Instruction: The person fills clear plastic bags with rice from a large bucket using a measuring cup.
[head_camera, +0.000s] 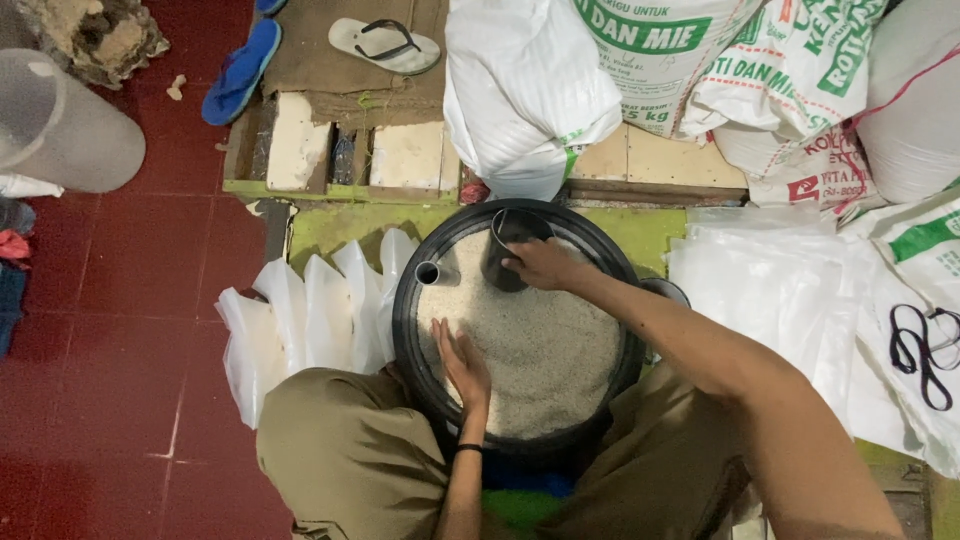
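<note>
Red floor tiles are seen to the left of a round black tub, which is held between the knees of a seated person and is filled nearly to the rim with pale grain. Beyond the tub, printed white sacks are stacked on a low wooden platform, and a pair of sandals, one blue and one white, is left further back. Empty clear plastic bags are fanned out just left of the tub, and a flat pile of white bags is laid to its right.

A dark metal scoop cup is gripped by the right hand at the far side of the tub and is pressed into the grain. The left hand is laid flat, fingers extended and holding nothing, on the grain at the near left edge. A small metal tube is stuck upright in the grain just left of the scoop.

Scooping appears to be the step in hand. Judged from the fanned bags, the next move would call for the cup to be lifted level and a bag mouth to be held open beside the tub.
</note>
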